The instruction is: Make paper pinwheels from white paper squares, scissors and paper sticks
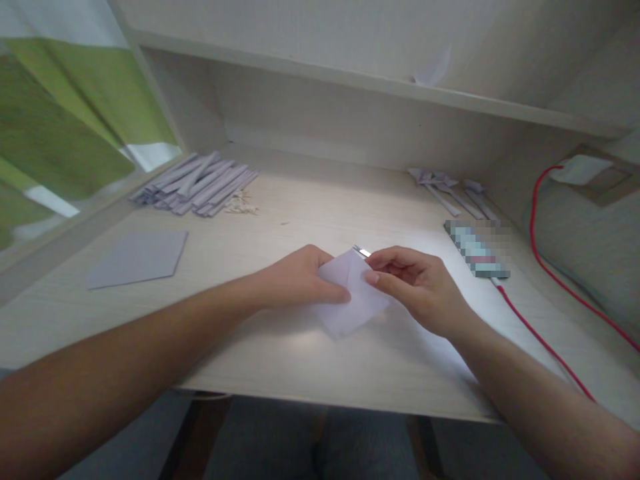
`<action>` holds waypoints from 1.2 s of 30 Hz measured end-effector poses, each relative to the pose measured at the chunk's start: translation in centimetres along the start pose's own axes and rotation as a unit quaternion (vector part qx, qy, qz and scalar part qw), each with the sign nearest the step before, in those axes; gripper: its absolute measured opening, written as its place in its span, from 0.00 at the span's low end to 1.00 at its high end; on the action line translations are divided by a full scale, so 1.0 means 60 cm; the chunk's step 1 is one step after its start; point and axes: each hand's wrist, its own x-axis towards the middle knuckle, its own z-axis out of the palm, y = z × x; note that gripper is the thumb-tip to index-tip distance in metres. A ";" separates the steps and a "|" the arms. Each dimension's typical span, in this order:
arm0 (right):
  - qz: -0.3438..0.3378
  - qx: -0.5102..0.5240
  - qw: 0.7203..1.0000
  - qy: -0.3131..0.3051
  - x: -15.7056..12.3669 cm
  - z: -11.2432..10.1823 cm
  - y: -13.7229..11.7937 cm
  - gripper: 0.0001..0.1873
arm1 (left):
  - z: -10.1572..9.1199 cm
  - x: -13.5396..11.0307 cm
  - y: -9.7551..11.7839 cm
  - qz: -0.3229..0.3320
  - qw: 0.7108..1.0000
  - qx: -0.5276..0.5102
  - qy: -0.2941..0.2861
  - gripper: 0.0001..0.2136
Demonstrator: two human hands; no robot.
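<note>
A folded piece of white paper [357,313], with a crease running down from its top corner, is held a little above the desk. My left hand [303,277] is closed on its left side, the thumb lying flat across the front and the other fingers hidden behind. On the right edge, my right hand [423,287] pinches the paper between thumb and curled fingers. A small shiny metal thing [362,251] shows just behind the paper's top corner; its kind cannot be made out.
Left on the desk [280,373] lie flat paper sheets [145,257], and behind them a pile of folded paper strips [197,187] beside thin pale strands [243,202]. Folded paper pieces [440,187] lie back right. A phone [475,250] has a red cable [545,343]. A shelf [350,83] overhangs the back.
</note>
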 end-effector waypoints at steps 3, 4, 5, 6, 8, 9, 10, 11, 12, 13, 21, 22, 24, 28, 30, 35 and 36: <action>0.016 0.002 1.000 -0.016 -0.001 0.005 0.005 0.09 | -0.004 0.001 -0.001 0.007 1.000 0.009 0.015 0.08; 0.022 0.001 1.000 -0.011 -0.001 0.005 0.006 0.10 | -0.006 0.002 0.001 0.009 1.000 0.006 0.028 0.09; 0.026 -0.004 1.000 -0.004 0.000 0.003 0.007 0.10 | -0.008 0.002 0.003 0.013 0.999 0.001 0.043 0.09; 0.029 -0.012 0.999 0.003 0.000 0.001 0.008 0.09 | -0.010 0.003 0.005 0.020 0.998 -0.004 0.059 0.09; 0.033 -0.027 0.999 0.011 0.002 -0.003 0.010 0.09 | -0.014 0.005 0.009 0.044 0.994 -0.021 0.098 0.09; 0.035 -0.033 0.999 0.013 0.003 -0.006 0.010 0.10 | -0.015 0.006 0.011 0.057 0.990 -0.038 0.120 0.10; 0.037 -0.037 0.999 0.015 0.004 -0.008 0.010 0.11 | -0.015 0.007 0.012 0.068 0.986 -0.066 0.140 0.12; 0.038 -0.038 0.998 0.019 0.005 -0.009 0.010 0.12 | -0.014 0.008 0.012 0.076 0.979 -0.104 0.155 0.15; 0.040 -0.037 0.998 0.026 0.006 -0.010 0.009 0.14 | -0.013 0.009 0.012 0.082 0.973 -0.145 0.163 0.18; 0.041 -0.036 0.998 0.034 0.007 -0.011 0.009 0.15 | -0.012 0.010 0.011 0.085 0.967 -0.180 0.162 0.21; 0.047 -0.008 0.998 0.047 0.008 0.001 0.009 0.16 | -0.001 0.012 0.003 0.059 0.969 -0.200 0.135 0.17; 0.047 -0.009 0.998 0.045 0.007 0.003 0.010 0.16 | -0.001 0.012 0.003 0.050 0.971 -0.186 0.137 0.17; 0.049 -0.014 0.998 0.040 0.006 0.007 0.010 0.16 | -0.001 0.012 0.004 0.038 0.975 -0.167 0.145 0.16; 0.041 -0.029 0.998 0.035 0.002 0.009 0.008 0.16 | -0.005 0.013 0.004 0.027 0.976 -0.147 0.158 0.16; 0.032 -0.034 0.998 0.031 0.001 0.008 0.007 0.16 | -0.006 0.012 0.003 0.032 0.976 -0.145 0.161 0.16; 0.032 -0.033 0.999 0.018 0.000 0.007 0.006 0.17 | -0.008 0.010 0.005 0.041 0.974 -0.160 0.155 0.14; 0.035 -0.031 0.999 0.018 0.001 0.007 0.006 0.17 | -0.008 0.010 0.006 0.040 0.974 -0.162 0.150 0.14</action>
